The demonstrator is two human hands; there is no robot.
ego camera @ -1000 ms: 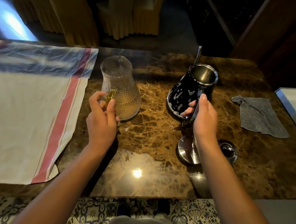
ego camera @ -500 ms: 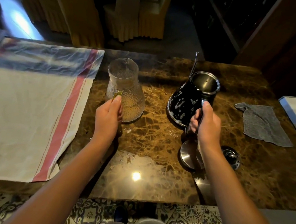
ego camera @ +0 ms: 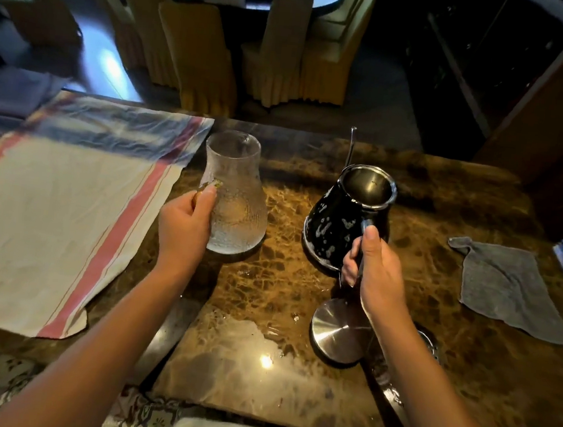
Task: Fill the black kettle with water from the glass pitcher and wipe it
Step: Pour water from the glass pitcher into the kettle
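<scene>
While my left hand (ego camera: 184, 228) curls round the amber handle of the textured clear glass pitcher (ego camera: 235, 193), the pitcher's body stands just off the fingers at about two o'clock, upright on the brown marbled stone counter (ego camera: 276, 288), touching it along its wide base. My right hand (ego camera: 376, 267) is clamped on the dark handle of the glossy black kettle (ego camera: 345, 219), thumb laid along the top; the kettle sits at eleven o'clock from that grip, tipped toward the pitcher so its open steel-rimmed mouth faces up and toward me. Pale splashes and droplets speckle its black flank, and a thin spout rises behind it at twelve o'clock. I cannot tell how much water is in the pitcher.

The round brushed-steel lid (ego camera: 340, 336) lies flat on the counter at six o'clock from the kettle, partly under my right forearm. A crumpled grey cloth (ego camera: 507, 286) rests at three o'clock, well apart from the kettle. A cream towel with red stripes (ego camera: 60, 212) covers the counter at nine o'clock, just beside the pitcher.
</scene>
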